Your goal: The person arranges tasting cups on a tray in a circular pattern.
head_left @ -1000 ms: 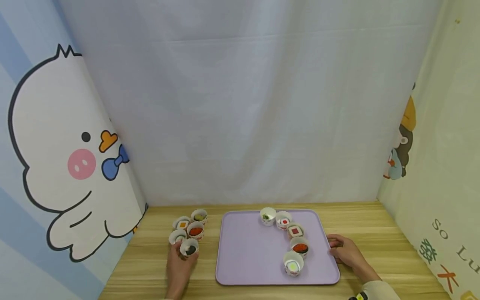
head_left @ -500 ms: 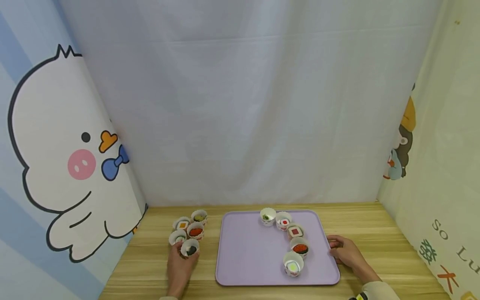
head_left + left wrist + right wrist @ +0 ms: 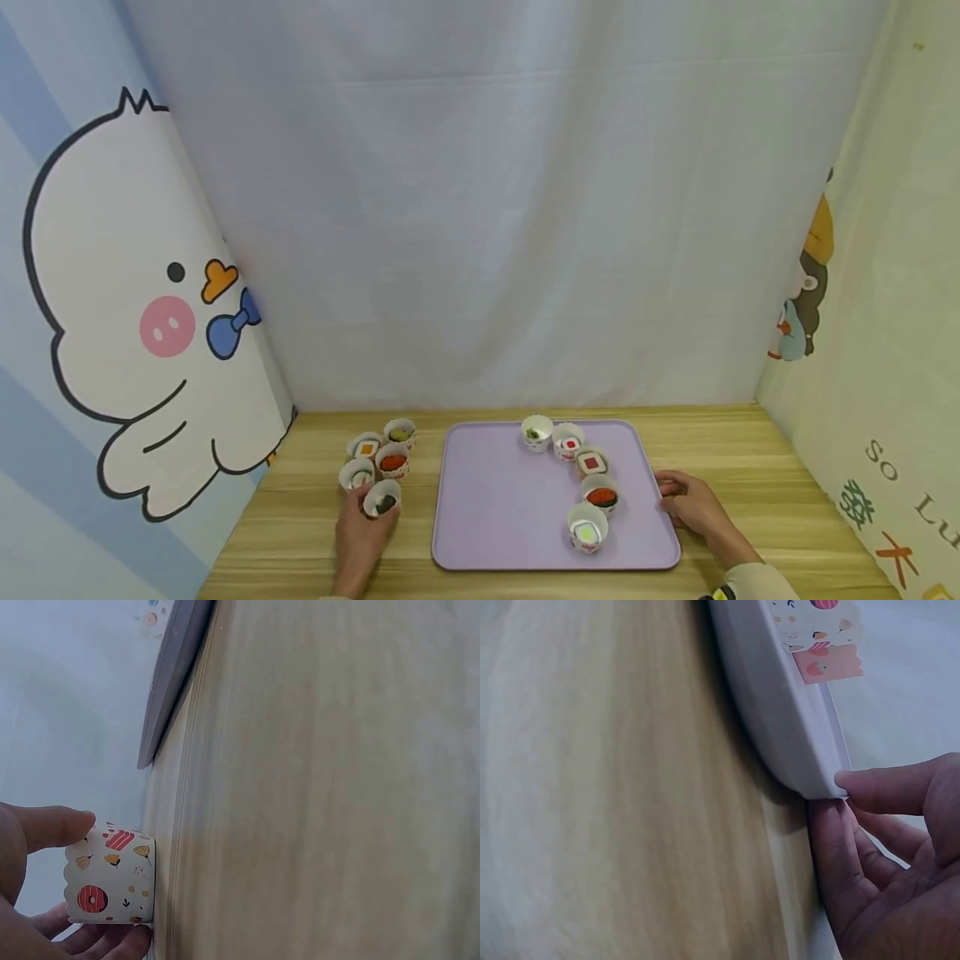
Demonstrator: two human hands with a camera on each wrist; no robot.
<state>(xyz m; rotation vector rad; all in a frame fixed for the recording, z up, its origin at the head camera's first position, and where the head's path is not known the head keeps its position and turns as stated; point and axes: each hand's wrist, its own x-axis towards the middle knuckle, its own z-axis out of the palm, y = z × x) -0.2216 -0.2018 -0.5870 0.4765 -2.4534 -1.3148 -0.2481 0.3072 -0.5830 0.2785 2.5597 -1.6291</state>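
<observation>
My left hand (image 3: 362,540) grips a scalloped paper baking cup (image 3: 382,500) holding a small dark-topped toy sushi piece. In the left wrist view the thumb lies at the rim of this printed cup (image 3: 112,881), and the other fingers curl round its opposite side. The cup stands upright, close against a group of similar cups. On the right, my right hand (image 3: 696,507) holds the side edge of a lilac tray (image 3: 495,500). Seen from the right wrist, thumb and fingers pinch the tray's rim (image 3: 821,750).
Several paper cups with sushi pieces, among them a red-topped one (image 3: 392,461), cluster left of the tray. On the tray's right half several more cups form a curved row, from a green-filled cup (image 3: 536,434) to a near cup (image 3: 587,529). Curtains (image 3: 487,208) enclose the wooden table (image 3: 255,546).
The cup in my left hand has shifted very slightly to the right and nearer. My right hand keeps its place at the tray, and the other cups stay put.
</observation>
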